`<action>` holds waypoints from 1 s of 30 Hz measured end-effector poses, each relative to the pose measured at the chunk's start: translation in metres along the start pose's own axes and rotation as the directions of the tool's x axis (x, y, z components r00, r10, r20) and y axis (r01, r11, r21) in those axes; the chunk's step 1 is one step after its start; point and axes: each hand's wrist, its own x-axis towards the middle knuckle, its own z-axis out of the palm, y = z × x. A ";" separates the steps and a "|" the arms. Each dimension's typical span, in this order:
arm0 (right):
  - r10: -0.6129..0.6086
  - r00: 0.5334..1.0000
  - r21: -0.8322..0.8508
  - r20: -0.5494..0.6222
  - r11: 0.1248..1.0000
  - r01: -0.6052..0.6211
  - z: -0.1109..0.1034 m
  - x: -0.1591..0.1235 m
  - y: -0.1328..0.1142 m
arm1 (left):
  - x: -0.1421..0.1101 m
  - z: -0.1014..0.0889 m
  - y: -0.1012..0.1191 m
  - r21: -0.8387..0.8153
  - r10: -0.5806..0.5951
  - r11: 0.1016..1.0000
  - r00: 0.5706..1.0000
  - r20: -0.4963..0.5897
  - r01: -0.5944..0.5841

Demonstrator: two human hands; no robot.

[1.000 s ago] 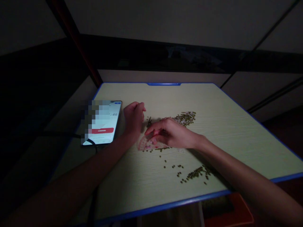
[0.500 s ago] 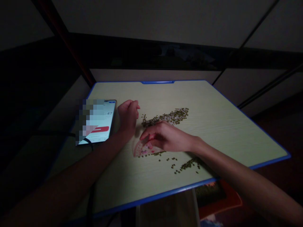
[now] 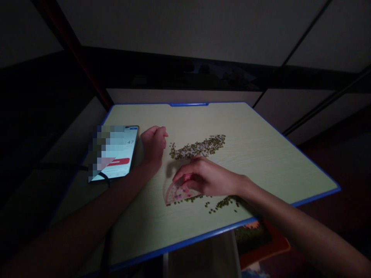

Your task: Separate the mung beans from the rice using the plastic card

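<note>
My right hand [image 3: 203, 178] is closed on a clear half-round protractor [image 3: 171, 195] with pink markings, pinching it near its middle. The protractor's straight edge faces me, and small green beans [image 3: 194, 199] lie along it. Nearer the front is a loose scatter of the same beans [image 3: 223, 204], partly under my right wrist. Beyond my right hand stretches a long heap of green beans mixed with pale grains [image 3: 199, 148]. My left hand [image 3: 153, 143] rests as a loose fist on the tabletop, left of that heap; no object shows in it.
A lit phone [image 3: 121, 154] lies left of my left hand, with a dark cable [image 3: 106, 177] beside it. The pale tabletop [image 3: 261, 162] has a blue rim [image 3: 203, 235]. Below its front edge is a pale-edged bin [image 3: 236, 255]. Cabinet panels [image 3: 174, 23] stand behind.
My right hand has drawn the protractor toward me, bringing its straight edge closer to the near scatter of beans. My left hand stays in place. The view has shifted slightly.
</note>
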 end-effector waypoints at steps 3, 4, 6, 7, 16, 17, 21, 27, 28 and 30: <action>-0.028 0.999 -0.023 -0.023 0.999 0.027 0.003 -0.002 -0.001 | 0.000 0.000 0.001 -0.001 -0.010 1.000 1.000 0.002 0.010; -0.040 0.999 -0.028 -0.034 0.999 0.039 0.003 -0.002 -0.001 | -0.001 0.000 0.001 -0.002 -0.013 1.000 1.000 0.002 0.013; -0.023 0.997 -0.020 -0.077 1.000 0.021 0.002 -0.004 -0.002 | -0.002 0.000 0.002 0.003 -0.013 1.000 1.000 -0.003 0.014; 0.010 0.994 -0.003 -0.110 1.000 -0.010 0.001 -0.006 -0.003 | -0.002 -0.001 0.003 0.007 -0.012 1.000 1.000 -0.003 0.012; 0.060 0.714 -0.096 -0.698 0.980 -0.177 0.007 -0.061 -0.046 | 0.001 0.000 -0.001 -0.028 0.008 1.000 1.000 0.013 -0.008; 0.049 0.655 -0.121 -0.754 0.970 -0.211 0.017 -0.069 -0.052 | 0.002 0.000 -0.002 -0.037 0.010 0.999 1.000 0.012 -0.009; 0.054 0.638 -0.192 -0.768 0.931 -0.310 0.061 -0.081 -0.067 | 0.003 0.001 -0.004 -0.047 0.006 0.999 1.000 0.016 -0.005; -0.046 0.419 -0.209 -0.907 0.912 -0.352 0.098 -0.042 -0.080 | 0.004 0.000 -0.004 -0.035 0.000 0.999 1.000 0.014 0.000; -0.068 0.373 -0.208 -0.925 0.914 -0.348 0.102 -0.033 -0.083 | 0.004 0.000 -0.004 -0.036 0.006 0.999 1.000 0.016 -0.005; -0.075 0.364 -0.214 -0.928 0.908 -0.360 0.109 -0.018 -0.088 | 0.004 -0.001 -0.005 -0.041 0.010 0.999 1.000 0.015 -0.010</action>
